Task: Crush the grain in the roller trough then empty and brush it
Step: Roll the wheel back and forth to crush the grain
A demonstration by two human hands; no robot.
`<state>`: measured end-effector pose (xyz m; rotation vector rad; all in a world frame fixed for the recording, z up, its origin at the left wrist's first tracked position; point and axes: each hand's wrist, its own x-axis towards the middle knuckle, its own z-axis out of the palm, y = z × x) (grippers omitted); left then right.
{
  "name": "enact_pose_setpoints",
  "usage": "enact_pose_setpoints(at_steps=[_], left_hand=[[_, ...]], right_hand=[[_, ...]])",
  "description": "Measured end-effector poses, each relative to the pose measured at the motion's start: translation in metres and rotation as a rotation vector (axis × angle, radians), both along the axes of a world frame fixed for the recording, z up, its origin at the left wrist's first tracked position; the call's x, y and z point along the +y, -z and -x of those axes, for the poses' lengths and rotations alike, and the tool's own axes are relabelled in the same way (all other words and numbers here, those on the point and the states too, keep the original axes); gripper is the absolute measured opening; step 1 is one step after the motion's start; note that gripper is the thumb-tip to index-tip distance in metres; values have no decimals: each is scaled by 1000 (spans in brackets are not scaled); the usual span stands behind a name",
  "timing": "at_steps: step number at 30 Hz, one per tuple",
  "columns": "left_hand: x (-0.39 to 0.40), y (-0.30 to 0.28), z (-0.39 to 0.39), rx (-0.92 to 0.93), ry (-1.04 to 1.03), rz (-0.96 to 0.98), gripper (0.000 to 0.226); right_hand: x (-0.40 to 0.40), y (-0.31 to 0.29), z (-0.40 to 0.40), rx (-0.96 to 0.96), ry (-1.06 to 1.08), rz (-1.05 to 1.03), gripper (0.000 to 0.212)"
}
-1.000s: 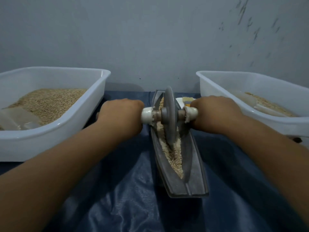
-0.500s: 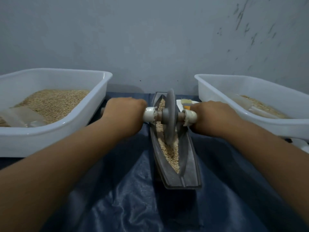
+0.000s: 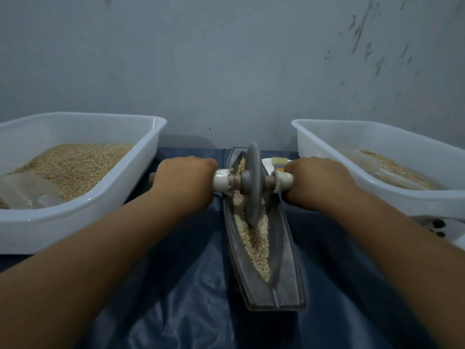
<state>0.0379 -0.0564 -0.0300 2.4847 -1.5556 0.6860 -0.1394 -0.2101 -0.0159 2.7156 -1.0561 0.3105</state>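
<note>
The grain (image 3: 254, 238) lies in the long grey roller trough (image 3: 289, 280), which sits lengthwise on the dark blue sheet (image 3: 181, 311) over the counter, between two white tubs. The grey roller wheel (image 3: 252, 182) stands upright in the groove, toward the far half of the trough. Over the last second the wheel has crept a little farther from the person, leaving more flattened, paler grain exposed in the near stretch; I judge crushing to be mid-stroke, with emptying and brushing not yet begun.

The left hand (image 3: 186, 180) is wrapped round the left axle handle (image 3: 221, 183) in a closed grip, and the right hand (image 3: 317, 182) grips the right handle (image 3: 283, 181) the same way, both arms reaching straight out.

The left tub (image 3: 120, 192) holds a heap of whole grain and a clear scoop (image 3: 27, 190); the right tub (image 3: 402, 200) holds a thinner layer. A small brush (image 3: 278, 162) lies just beyond the right hand
</note>
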Motion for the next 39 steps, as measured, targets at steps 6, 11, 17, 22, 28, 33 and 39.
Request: enact_pose_setpoints(at_steps=[6, 11, 17, 22, 28, 33, 39], left_hand=[[-35, -1, -28, 50, -31, 57, 15], [-19, 2, -19, 54, -3, 25, 19], [38, -3, 23, -7, 61, -35, 29], [71, -12, 42, -130, 107, 26, 42], [32, -4, 22, 14, 17, -43, 31], [-19, -5, -13, 33, -20, 13, 20], [-25, -3, -19, 17, -31, 28, 19]], right_hand=[[-42, 1, -38, -83, -50, 162, 11], [-28, -1, -27, -32, -55, 109, 13], [30, -8, 29, 80, -55, -13, 9], [64, -26, 71, 119, -53, -43, 16], [31, -6, 32, 42, -9, -38, 16], [-23, 5, -21, -77, 1, 78, 18], [-28, 2, -27, -84, -25, 121, 16]])
